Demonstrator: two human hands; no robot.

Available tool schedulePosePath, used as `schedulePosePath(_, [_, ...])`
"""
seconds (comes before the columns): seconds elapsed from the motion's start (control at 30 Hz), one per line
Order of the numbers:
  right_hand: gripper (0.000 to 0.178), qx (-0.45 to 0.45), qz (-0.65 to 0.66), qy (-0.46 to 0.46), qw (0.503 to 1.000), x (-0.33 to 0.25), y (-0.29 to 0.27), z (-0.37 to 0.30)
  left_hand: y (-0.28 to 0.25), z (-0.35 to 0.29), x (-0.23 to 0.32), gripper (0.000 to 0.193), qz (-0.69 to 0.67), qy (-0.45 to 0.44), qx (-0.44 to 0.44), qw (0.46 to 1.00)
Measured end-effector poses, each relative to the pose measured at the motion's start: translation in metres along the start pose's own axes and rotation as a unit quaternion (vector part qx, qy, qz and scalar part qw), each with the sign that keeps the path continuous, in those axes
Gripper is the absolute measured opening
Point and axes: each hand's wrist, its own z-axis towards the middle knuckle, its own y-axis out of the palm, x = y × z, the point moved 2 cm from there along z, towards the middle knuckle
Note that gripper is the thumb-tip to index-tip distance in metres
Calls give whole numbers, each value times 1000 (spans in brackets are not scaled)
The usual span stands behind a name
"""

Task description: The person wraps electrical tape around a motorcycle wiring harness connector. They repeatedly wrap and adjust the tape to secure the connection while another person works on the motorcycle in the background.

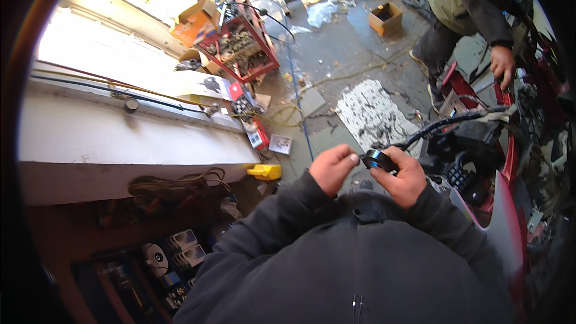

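Observation:
In front of my chest, my right hand (405,177) grips a roll of black electrical tape (380,159) between thumb and fingers. My left hand (333,169) is closed in a pinch at the roll's left side; a short dark bit, apparently the tape's end, shows between its fingertips and the roll. Just beyond the right hand, a black-wrapped wiring harness (447,125) runs off to the right toward the vehicle. Its near end is partly hidden by my hand and the roll.
A partly dismantled red vehicle body (510,204) stands at right. Another person's hand (503,63) touches it. A white spotted sheet (375,111) lies on the floor. Farther off are a red metal cart (264,63) and a cardboard box (385,19). A yellow case (264,171) sits by the left wall.

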Motion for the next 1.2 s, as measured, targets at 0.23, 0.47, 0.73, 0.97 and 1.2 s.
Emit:
schedulePosePath(0.23, [33, -91, 109, 142, 980, 39, 11, 9, 11, 7, -6, 25, -18, -19, 6, 1000])
schedulePosePath(0.47, [43, -52, 81, 116, 989, 20, 3, -7, 10, 1, 14, 26, 180, 56, 82, 979])
schedulePosePath(0.73, [32, 43, -205, -125, 970, -28, -9, 32, 19, -3, 22, 24, 340, 310, 103, 882])
schedulePosePath(0.97, [46, -109, -97, 55, 988, -3, 3, 67, 21, -7, 19, 26, 374, 372, 94, 845])
schedulePosePath(1.2, [23, -84, 117, 118, 983, -7, -27, 66, 19, -11, 18, 14, 248, 202, 84, 944])
